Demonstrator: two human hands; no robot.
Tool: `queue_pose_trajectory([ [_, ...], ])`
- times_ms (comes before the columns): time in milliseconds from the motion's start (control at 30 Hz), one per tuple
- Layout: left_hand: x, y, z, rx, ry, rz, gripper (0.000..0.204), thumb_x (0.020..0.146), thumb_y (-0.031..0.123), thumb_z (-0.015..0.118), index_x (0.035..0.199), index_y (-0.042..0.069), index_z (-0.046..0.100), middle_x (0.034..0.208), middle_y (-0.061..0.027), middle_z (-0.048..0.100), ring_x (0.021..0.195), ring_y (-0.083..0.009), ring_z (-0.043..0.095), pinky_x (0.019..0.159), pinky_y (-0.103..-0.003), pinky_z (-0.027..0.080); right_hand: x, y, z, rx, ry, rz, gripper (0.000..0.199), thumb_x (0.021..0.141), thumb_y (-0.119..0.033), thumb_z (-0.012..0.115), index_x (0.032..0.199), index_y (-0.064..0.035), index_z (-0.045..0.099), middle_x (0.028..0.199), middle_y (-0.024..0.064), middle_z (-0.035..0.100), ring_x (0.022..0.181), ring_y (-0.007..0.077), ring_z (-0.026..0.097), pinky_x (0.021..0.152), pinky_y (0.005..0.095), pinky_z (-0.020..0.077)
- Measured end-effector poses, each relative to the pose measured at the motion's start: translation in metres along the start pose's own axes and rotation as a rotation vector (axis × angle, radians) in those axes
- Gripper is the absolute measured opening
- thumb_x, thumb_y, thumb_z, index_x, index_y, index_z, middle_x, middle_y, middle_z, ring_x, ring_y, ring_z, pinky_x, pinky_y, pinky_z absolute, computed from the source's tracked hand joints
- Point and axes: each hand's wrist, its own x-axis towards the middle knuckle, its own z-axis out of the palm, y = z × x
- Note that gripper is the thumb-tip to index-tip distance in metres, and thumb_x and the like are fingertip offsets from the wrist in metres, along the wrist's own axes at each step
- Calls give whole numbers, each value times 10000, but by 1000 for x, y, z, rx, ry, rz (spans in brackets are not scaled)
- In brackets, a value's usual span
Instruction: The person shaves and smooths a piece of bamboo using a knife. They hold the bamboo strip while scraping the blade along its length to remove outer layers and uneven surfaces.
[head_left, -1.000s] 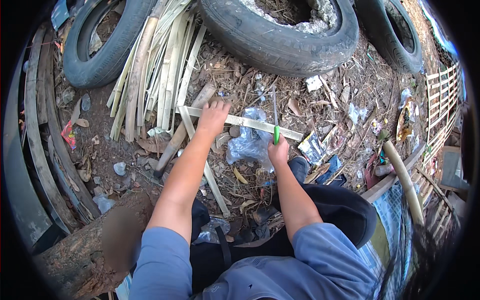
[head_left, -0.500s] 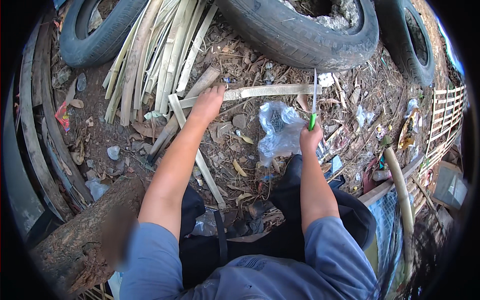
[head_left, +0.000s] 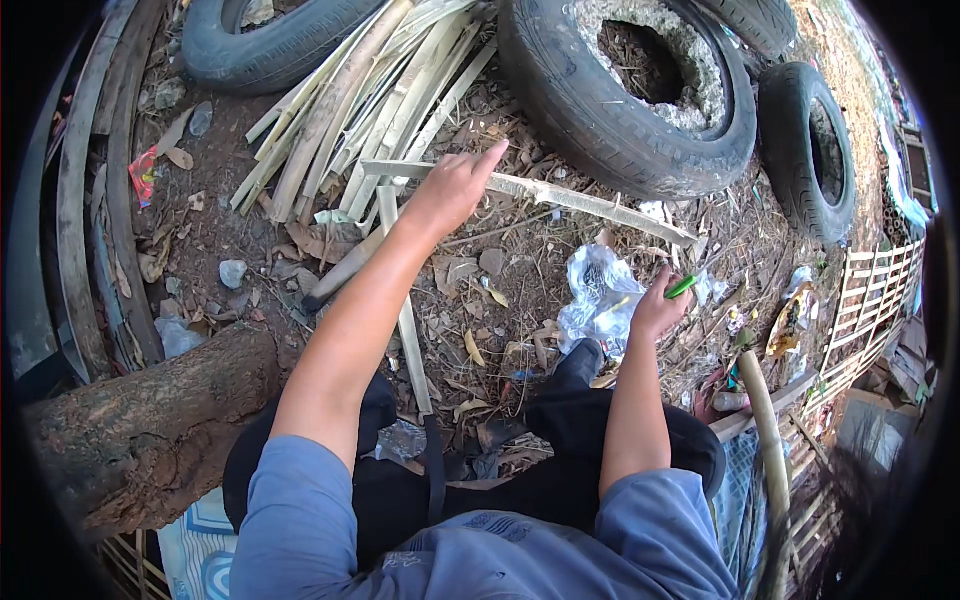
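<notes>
Left hand (head_left: 450,188) gripped one long bamboo strip (head_left: 560,195) lying across the littered ground. Right hand (head_left: 655,312) was closed on a green-handled tool (head_left: 682,287). Three tyres (head_left: 640,100) bordered the far edge; little open room.

Left arm stretches far forward, its hand (head_left: 452,188) curled closed with forefinger extended; right hand (head_left: 657,312) fisted nearer the body.
</notes>
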Motion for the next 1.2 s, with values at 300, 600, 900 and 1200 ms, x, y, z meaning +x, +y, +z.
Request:
queue_pose_trajectory([
  [300,-8,98,-178,43,-42,14,824,771,23,686,1454,121,236,969,-191,636,886,-381,623,772,-465,506,-2,-215,-67,951,2,361,448,864,-95,695,1184,44,414,1106,133,537,960,193,613,827,305,528],
  [600,-109,190,-318,-103,-483,-293,550,790,205,745,1275,90,511,906,-109,638,772,-249,625,704,-325,498,-3,-268,-186,1246,137,198,343,818,44,679,1007,-53,408,1026,71,483,871,149,594,698,307,541],
  [900,-183,226,-258,-855,-719,-160,557,773,258,767,1217,34,517,1197,-103,565,1134,-196,524,1022,-370,387,-6,-282,-254,1383,61,-9,335,816,95,647,870,-88,372,902,39,466,793,140,576,745,354,618],
  [1200,-170,253,-170,-1200,-928,-225,255,924,232,615,907,-23,606,640,-14,598,670,-145,664,680,-285,528,-1,-246,-257,1314,84,-14,339,829,109,614,880,-104,355,899,39,451,770,124,548,748,421,611],
])
